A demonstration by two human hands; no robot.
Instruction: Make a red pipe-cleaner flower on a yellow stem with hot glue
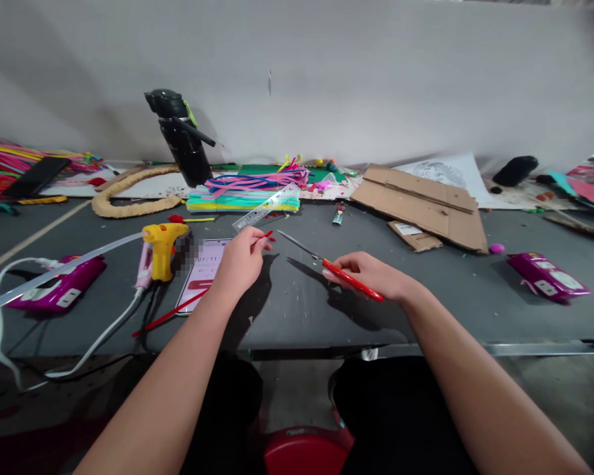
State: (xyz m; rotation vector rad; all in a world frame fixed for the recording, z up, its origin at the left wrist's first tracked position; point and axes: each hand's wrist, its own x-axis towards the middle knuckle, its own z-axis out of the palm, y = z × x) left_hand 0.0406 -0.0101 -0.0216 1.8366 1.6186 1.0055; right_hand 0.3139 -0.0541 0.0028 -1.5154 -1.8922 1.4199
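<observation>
My left hand [242,257] is closed in a pinch on a red pipe cleaner [171,317]. One end pokes out past the fingertips, and the long tail runs back under my wrist across the phone [198,277]. In my right hand [363,274] is a pair of scissors [349,280] with red handles. Their metal blades point toward my left fingertips, a short gap from the red end, and look nearly closed. A tiny red bit [272,239] shows just beyond my left fingers. Part of the phone lies hidden behind my left hand and forearm.
Left of the phone stands a yellow glue gun [163,251] with cords. Behind are a clear ruler [267,206], bundled pipe cleaners [257,181], a black bottle [183,142] and a lighter [338,214]. Cardboard [420,204] and a purple packet [548,277] lie to the right.
</observation>
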